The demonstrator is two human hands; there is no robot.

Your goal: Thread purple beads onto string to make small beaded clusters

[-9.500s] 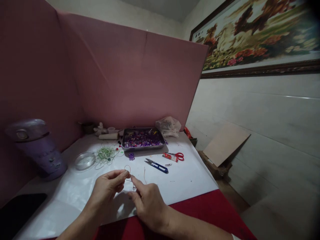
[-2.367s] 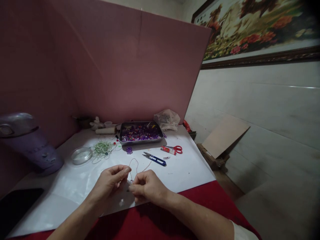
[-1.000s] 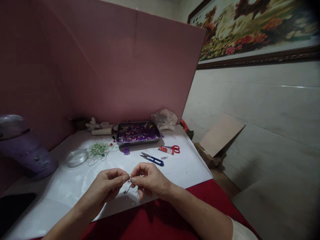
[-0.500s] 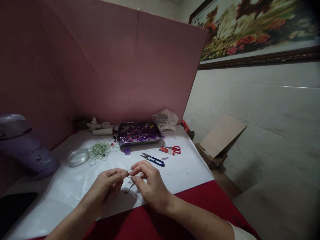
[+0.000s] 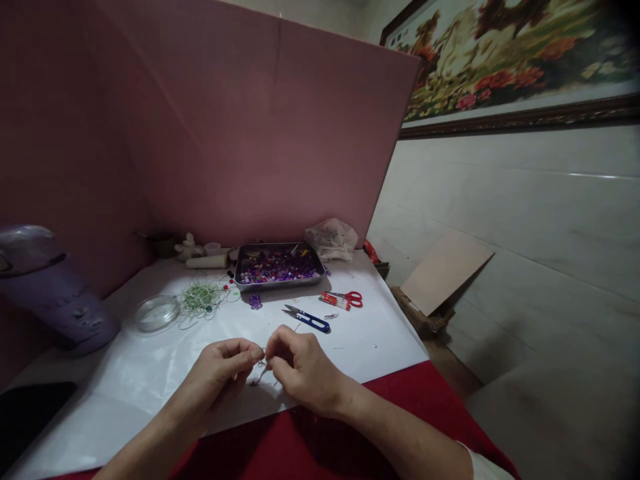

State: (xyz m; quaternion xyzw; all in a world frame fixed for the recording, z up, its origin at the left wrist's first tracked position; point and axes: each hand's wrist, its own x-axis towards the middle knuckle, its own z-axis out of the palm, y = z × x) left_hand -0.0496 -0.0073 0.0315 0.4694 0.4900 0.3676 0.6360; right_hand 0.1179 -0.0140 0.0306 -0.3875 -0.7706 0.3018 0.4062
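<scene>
My left hand (image 5: 227, 367) is closed, thumb and forefinger pinching a thin cord (image 5: 263, 363) close to the front of the white tabletop sheet. Right beside it, my right hand (image 5: 300, 367) is closed in a pinch on the same cord, its fingertips nearly meeting the left ones. Short ends of the cord dangle below the fingers; how it is looped between them is too small to make out. Just beyond the hands lie blue thread snips (image 5: 307, 319). A purple beaded piece (image 5: 255, 302) sits farther back, in front of the metal tray of beads (image 5: 280, 285).
Red-handled scissors (image 5: 355, 299), a red lighter (image 5: 334, 301) and a small metal clip (image 5: 331, 316) lie to the right. Tangled green cord (image 5: 203, 298) and a clear round dish (image 5: 157, 313) are on the left, near a purple tumbler (image 5: 60, 300). A plastic bag (image 5: 331, 239) stands behind.
My right hand's fingers have drawn in from a more spread position to a tighter pinch at the cord. My left hand keeps its pinch, almost unmoved.
</scene>
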